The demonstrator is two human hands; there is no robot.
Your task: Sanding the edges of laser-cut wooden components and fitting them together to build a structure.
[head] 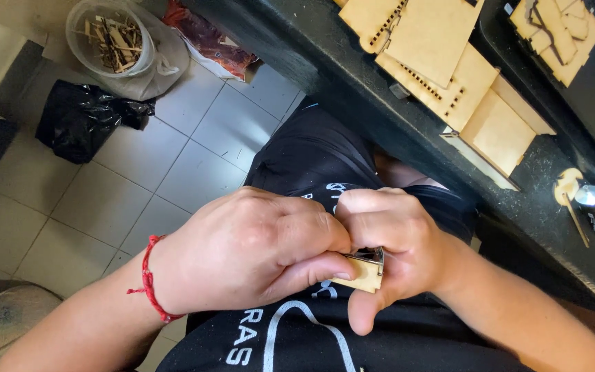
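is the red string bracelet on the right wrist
No, the red string bracelet sits on the left hand's wrist; the right hand's wrist is bare.

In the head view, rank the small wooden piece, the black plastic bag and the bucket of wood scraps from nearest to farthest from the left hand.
1. Small wooden piece: pinched in the left hand and right hand, over the lap.
2. Black plastic bag: on the tiled floor, up and to the left.
3. Bucket of wood scraps: beyond the bag, at the top left.

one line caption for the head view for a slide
Both hands, left and right, pinch a small pale wooden piece over a lap.
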